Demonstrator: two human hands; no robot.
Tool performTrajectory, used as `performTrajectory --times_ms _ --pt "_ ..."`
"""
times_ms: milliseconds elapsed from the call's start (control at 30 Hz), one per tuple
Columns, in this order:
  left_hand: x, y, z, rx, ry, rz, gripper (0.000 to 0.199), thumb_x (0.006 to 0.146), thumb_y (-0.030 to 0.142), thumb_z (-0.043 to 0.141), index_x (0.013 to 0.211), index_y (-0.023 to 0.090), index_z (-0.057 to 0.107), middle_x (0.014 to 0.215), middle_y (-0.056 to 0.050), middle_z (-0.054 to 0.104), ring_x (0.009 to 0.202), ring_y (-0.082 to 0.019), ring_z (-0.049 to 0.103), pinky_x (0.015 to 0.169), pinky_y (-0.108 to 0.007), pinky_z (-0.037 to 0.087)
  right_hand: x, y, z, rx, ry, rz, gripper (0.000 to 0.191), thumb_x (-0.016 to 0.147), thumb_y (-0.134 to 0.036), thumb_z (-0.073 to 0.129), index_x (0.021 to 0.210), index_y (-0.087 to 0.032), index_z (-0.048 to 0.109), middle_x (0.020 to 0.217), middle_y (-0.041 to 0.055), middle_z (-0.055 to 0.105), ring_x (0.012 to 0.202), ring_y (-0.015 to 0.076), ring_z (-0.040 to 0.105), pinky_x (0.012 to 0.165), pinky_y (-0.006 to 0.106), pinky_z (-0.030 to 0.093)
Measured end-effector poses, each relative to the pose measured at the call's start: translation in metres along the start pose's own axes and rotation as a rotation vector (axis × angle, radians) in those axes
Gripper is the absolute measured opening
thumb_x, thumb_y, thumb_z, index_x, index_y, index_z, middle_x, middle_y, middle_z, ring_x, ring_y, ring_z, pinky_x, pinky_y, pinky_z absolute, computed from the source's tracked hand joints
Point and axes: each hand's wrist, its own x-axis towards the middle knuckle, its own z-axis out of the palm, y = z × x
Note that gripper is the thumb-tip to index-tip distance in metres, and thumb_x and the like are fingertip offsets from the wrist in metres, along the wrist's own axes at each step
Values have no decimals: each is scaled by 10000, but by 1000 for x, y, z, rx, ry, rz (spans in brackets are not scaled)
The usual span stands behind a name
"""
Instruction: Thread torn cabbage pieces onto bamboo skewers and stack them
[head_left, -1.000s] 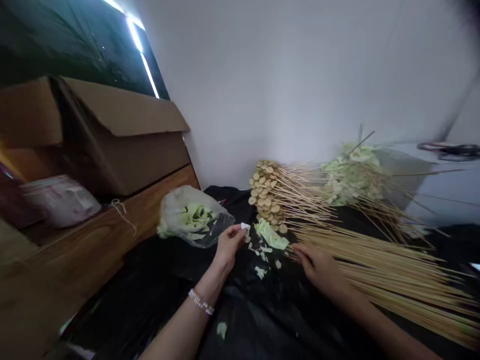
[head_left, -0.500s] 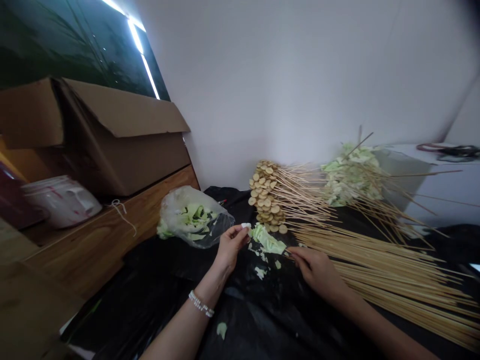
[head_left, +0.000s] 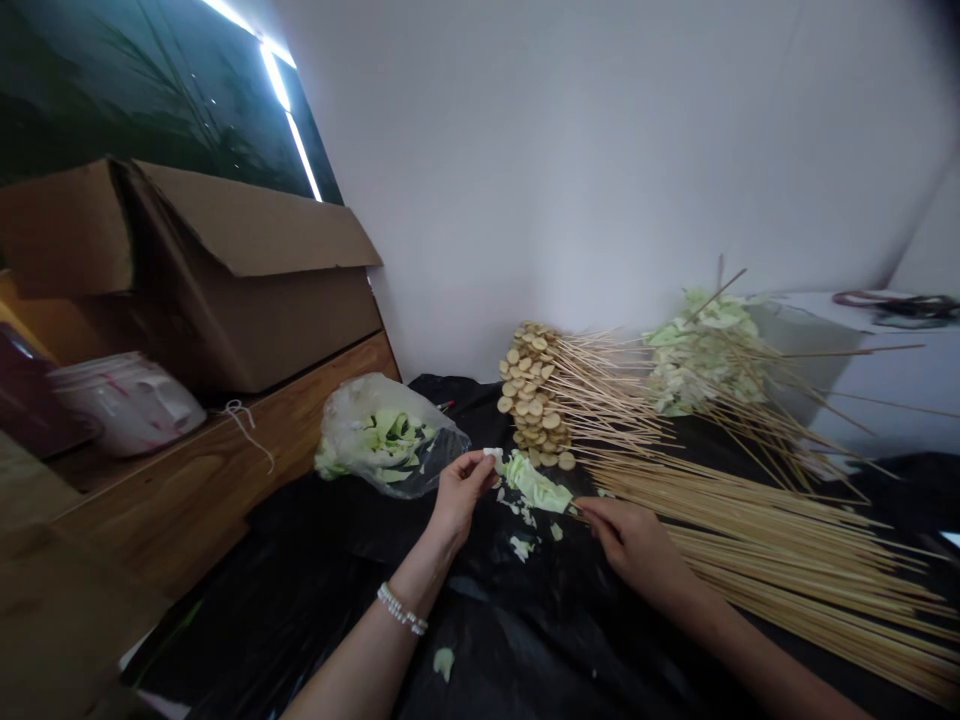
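Note:
My left hand (head_left: 463, 487), with a beaded bracelet on its wrist, pinches a small whitish piece of cabbage (head_left: 493, 453). Just right of it is a bunch of pale green cabbage leaves (head_left: 536, 484), threaded on a skewer (head_left: 576, 509). My right hand (head_left: 619, 530) grips that skewer close to the leaves; most of the stick is hidden by the hand. Loose cabbage scraps (head_left: 520, 548) lie below on the black plastic sheet (head_left: 480, 620). Left of my left hand sits a clear plastic bag (head_left: 352, 400) with cut cabbage in it.
Skewers of round pale slices (head_left: 534, 395) are stacked by the wall. Cabbage skewers (head_left: 701, 355) pile up at the back right. Many bare bamboo skewers (head_left: 787, 555) lie at right. A cardboard box (head_left: 277, 320) and a plastic jar (head_left: 124, 405) stand left on a wooden surface (head_left: 300, 430).
Almost nothing differs. Both hands keep their places and grips, and the view has shifted only very slightly.

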Motion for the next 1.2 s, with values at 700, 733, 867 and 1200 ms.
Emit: performTrajectory --times_ms 700,733,867,1200 --pt "2 7 -3 -31 74 61 379 567 391 840 797 129 695 826 -25 665 726 -104 602 700 -215 497 5 6 -9 -77 8 27 285 935 -273 402 959 -226 683 942 49 723 845 204 670 784 343 510" --pt "2 7 -2 -34 75 61 401 573 388 839 844 131 691 841 -29 665 739 -110 610 705 -221 501 7 6 -11 -75 6 26 286 937 -274 398 931 -228 680 907 45 721 819 199 667 765 336 508" --pt "-2 9 0 -29 74 56 609 611 358 830 1143 180 595 870 -43 667 806 -150 645 701 -246 512 12 4 -21 -41 130 35 276 934 -265 393 905 -215 663 876 48 709 817 194 658 759 319 499" --pt "-5 9 2 42 0 -27 446 580 355 834 941 139 689 928 -65 685 764 -127 640 660 -208 496 38 9 -79 70 464 169 286 885 -365 476 977 -182 676 759 39 696 678 178 638 666 289 496"
